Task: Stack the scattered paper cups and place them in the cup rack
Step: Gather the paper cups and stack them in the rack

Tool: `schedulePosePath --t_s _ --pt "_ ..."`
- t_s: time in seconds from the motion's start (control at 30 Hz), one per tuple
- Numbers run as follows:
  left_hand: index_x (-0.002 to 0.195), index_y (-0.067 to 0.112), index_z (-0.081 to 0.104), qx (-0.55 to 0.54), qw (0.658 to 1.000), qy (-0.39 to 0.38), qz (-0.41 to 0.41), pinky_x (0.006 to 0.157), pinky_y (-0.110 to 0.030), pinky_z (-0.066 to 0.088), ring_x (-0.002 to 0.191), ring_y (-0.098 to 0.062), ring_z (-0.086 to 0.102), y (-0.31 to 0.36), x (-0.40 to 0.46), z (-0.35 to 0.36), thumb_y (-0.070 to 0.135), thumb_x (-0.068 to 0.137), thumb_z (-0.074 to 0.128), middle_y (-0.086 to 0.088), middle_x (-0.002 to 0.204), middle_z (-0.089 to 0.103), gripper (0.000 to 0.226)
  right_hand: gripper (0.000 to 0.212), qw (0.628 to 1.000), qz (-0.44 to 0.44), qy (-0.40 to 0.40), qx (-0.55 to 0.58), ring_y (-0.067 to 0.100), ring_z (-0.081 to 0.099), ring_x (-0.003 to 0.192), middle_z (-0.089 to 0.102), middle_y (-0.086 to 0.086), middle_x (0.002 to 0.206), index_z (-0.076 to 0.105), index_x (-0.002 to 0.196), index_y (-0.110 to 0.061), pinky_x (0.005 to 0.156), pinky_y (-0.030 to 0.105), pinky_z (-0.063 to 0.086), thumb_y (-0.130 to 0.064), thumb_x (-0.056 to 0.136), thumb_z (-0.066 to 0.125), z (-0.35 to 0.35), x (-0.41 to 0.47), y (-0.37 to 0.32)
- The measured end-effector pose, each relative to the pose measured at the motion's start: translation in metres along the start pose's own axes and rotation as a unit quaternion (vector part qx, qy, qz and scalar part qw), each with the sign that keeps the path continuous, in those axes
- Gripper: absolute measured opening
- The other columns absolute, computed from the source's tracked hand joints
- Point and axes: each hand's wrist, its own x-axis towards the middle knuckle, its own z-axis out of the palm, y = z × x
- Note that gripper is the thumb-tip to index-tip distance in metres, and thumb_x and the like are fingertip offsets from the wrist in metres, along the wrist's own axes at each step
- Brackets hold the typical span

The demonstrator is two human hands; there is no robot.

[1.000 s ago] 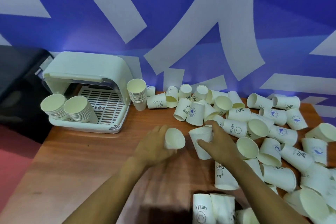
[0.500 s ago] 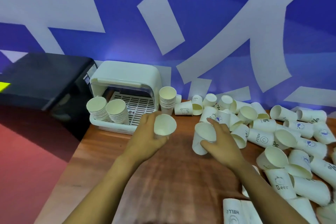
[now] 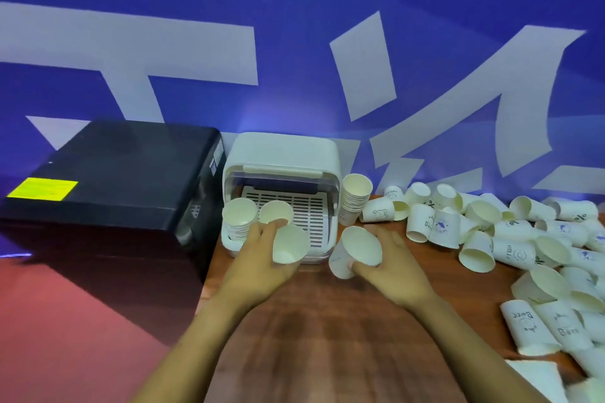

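My left hand grips a white paper cup, its mouth turned toward me, just in front of the white cup rack. My right hand holds another paper cup a short way to the right, above the wooden table. Two stacks of cups lean inside the rack on its slatted floor. A third stack stands upright on the table beside the rack's right wall. Several loose cups lie scattered over the right half of the table.
A black box with a yellow label stands left of the rack, off the table's left edge. A blue wall with white shapes rises behind. Red floor shows at lower left.
Both hands have lifted their cups away from the scattered pile and carried them left toward the rack. The view has swung left, bringing the black box into sight.
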Motion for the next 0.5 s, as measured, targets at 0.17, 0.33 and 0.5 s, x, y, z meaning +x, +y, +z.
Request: schedulePosePath --t_s 0.17,0.33,0.5 --pt "0.136 0.027 0.038 -0.005 0.999 -0.042 -0.013 0.098 -0.028 0.041 0.117 -0.014 0.043 -0.039 -0.007 -0.025 0.035 0.076 0.073 0.005 0.129 0.036 0.07 0.067 1.0 0.026 -0.007 -0.013 0.006 0.045 0.111 0.045 -0.009 0.127 0.039 0.129 -0.037 0.091 0.031 0.043 -0.041 0.072 0.073 0.042 -0.007 -0.025" --pt "0.132 0.03 0.036 -0.033 0.999 -0.027 0.001 0.093 -0.031 0.044 0.109 -0.014 0.044 -0.046 0.004 -0.047 0.033 0.077 0.073 0.009 0.117 0.034 0.067 0.068 0.999 0.026 -0.002 -0.022 0.012 0.046 0.115 0.044 -0.006 0.126 0.04 0.133 -0.033 0.093 0.031 0.042 -0.038 0.074 0.073 0.051 0.0 -0.052" --pt "0.135 0.032 0.032 -0.035 0.999 0.021 -0.007 0.088 -0.032 0.047 0.104 -0.012 0.046 -0.053 0.015 -0.067 0.036 0.077 0.074 0.009 0.121 0.032 0.072 0.072 1.0 -0.011 -0.007 -0.022 0.017 0.043 0.125 0.041 -0.002 0.137 0.038 0.137 -0.029 0.101 0.033 0.04 -0.032 0.073 0.072 0.056 0.024 -0.073"
